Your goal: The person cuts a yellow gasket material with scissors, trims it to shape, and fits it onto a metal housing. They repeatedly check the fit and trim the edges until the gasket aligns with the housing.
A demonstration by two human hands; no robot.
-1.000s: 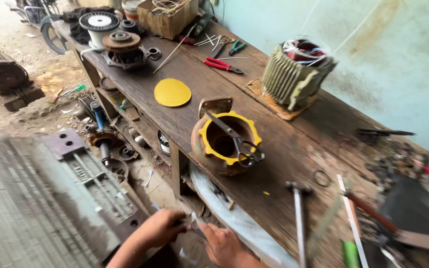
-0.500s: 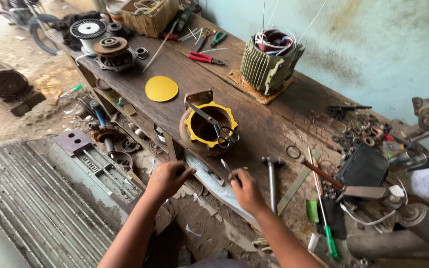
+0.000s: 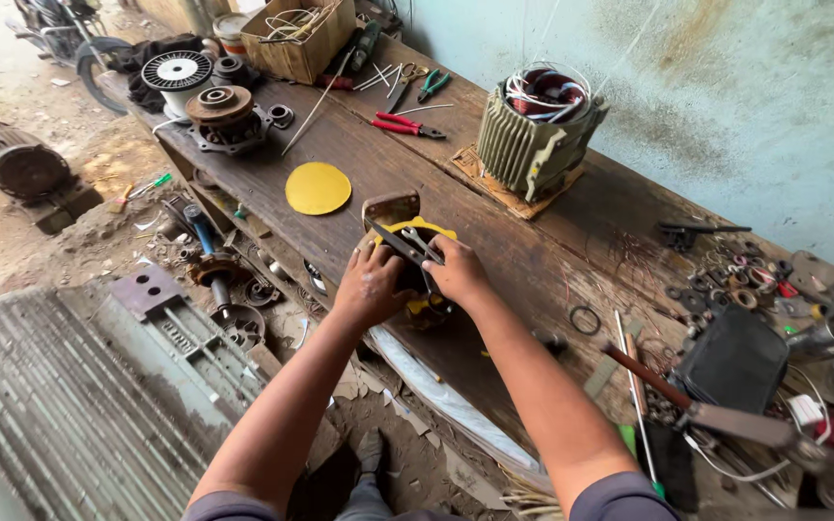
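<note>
A round motor housing with a yellow rim stands near the front edge of a worn wooden workbench. My left hand is clasped around its left side. My right hand grips its right side. A metal puller tool with wrenches lies across the housing's top, between my thumbs. A rusty bracket sticks up at the housing's back.
A yellow disc lies behind the housing. A ribbed stator with red and white windings sits on cardboard at the back. Red pliers, a hammer, washers, a cardboard box and motor parts crowd the bench. Scrap covers the floor left.
Both hands rose from below the bench edge and took hold of the yellow-rimmed housing. The view moved closer to the bench.
</note>
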